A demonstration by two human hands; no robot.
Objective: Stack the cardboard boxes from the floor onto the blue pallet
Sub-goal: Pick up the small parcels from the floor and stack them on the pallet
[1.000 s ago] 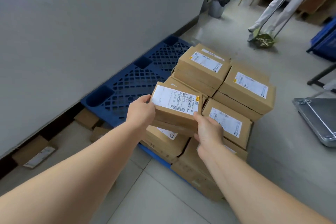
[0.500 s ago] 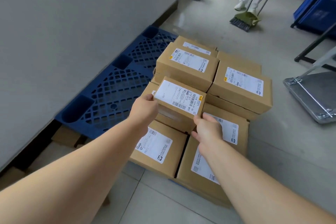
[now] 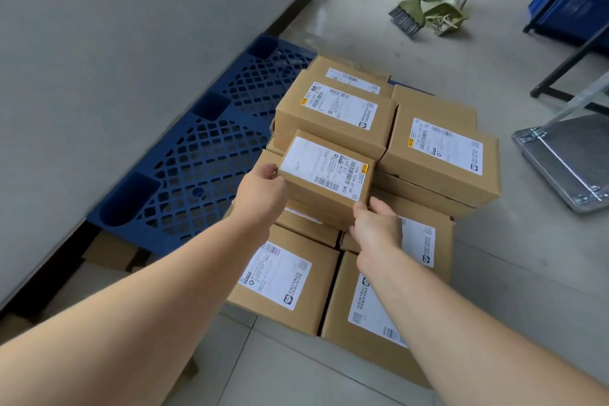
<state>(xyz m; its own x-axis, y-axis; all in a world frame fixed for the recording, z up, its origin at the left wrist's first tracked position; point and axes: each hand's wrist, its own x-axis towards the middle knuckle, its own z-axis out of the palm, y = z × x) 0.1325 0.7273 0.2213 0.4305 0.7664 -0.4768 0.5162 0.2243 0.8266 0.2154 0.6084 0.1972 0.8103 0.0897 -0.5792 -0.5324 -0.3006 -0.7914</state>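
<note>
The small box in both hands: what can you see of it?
The small box is plain brown cardboard, closed, with a white shipping label over most of its top, bearing barcodes, text and a yellow mark at one corner. Smaller than the stacked boxes around it, it is turned at an angle above them, over the blue pallet. The left hand grips its near left corner, the right hand its near right corner. Whether it rests on the boxes below is unclear.

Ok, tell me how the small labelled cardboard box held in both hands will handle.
The small brown cardboard box with the white label is probably stiff: its edges look straight between the left hand and right hand. Likely light, since only fingers at two corners grip it. Flat-sided, so it shouldn't roll.
</note>
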